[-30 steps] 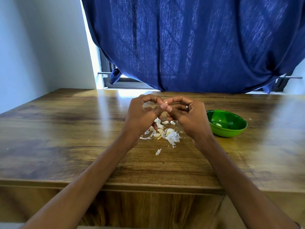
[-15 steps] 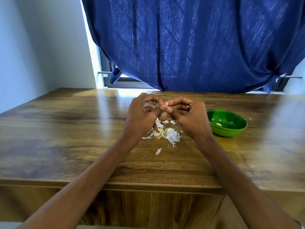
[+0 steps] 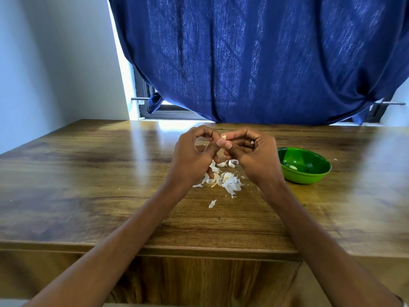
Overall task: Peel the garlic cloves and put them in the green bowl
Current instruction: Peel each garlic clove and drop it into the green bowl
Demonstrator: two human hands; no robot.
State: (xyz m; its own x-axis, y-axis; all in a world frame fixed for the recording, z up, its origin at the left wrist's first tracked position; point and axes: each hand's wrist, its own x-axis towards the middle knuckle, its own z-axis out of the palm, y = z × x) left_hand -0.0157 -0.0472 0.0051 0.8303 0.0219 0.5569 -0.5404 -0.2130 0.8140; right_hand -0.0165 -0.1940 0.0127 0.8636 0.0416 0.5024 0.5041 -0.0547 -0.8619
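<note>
Pinching a garlic clove (image 3: 224, 136) between the fingertips of both hands, I hold it up above the wooden table (image 3: 88, 173), its pale tip showing just over my right thumbnail. My left hand (image 3: 192, 158) curls in from the left, forefinger arched over the top and thumb pressed against the clove's near side; my right hand (image 3: 254, 156) meets it from the right, fingers bent round the clove, a ring (image 3: 252, 144) on one finger. Both grips are narrow, tight on the clove, and most of it is hidden by my fingertips.

Against half a second ago little has altered: the hands sit in nearly the same spot, and the clove's tip shows in the same place. Whether any skin has come away in that time I cannot tell.

Straight below my grip lies the pile of garlic skins (image 3: 230, 185), white papery scraps, with a few whole cloves (image 3: 228, 163) at its far edge, just under my right knuckles. One loose flake of skin (image 3: 212, 203) lies nearer to me, apart from the pile; none of these has shifted.

To the right of my right hand, near but not touching it, stands the green bowl (image 3: 309, 176) with one peeled clove (image 3: 293, 167) inside, as before
</note>
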